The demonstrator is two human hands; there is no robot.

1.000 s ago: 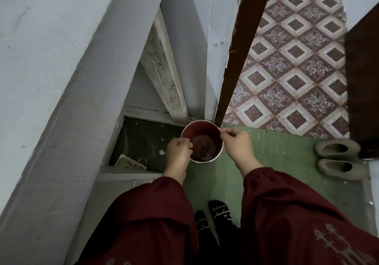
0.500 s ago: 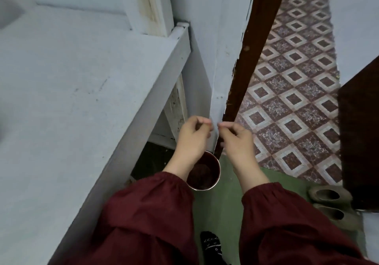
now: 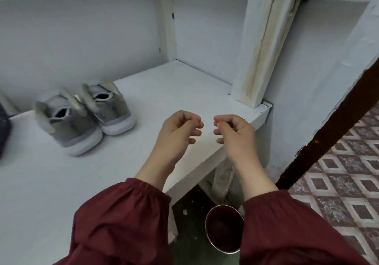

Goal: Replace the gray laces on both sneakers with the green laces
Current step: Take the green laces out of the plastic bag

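Left hand point(image 3: 178, 129), right hand point(image 3: 235, 133) empty, loosely curled; sneakers point(image 3: 73, 125) back-left on the shelf point(image 3: 174, 84) look light, soft: I'd grab the heels.

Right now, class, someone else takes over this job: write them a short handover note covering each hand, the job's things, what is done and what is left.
Left hand: over the shelf, fingers loosely curled, nothing seen in it.
Right hand: beside it, the same.
Sneakers: both gray, side by side on the shelf, left of the hands, heels toward the camera; neither hand touches them.
Laces: none in view, gray or green; the sneakers' fronts face away.
Done: cannot tell from this view.
Left: find the green laces, check both sneakers, lace them.
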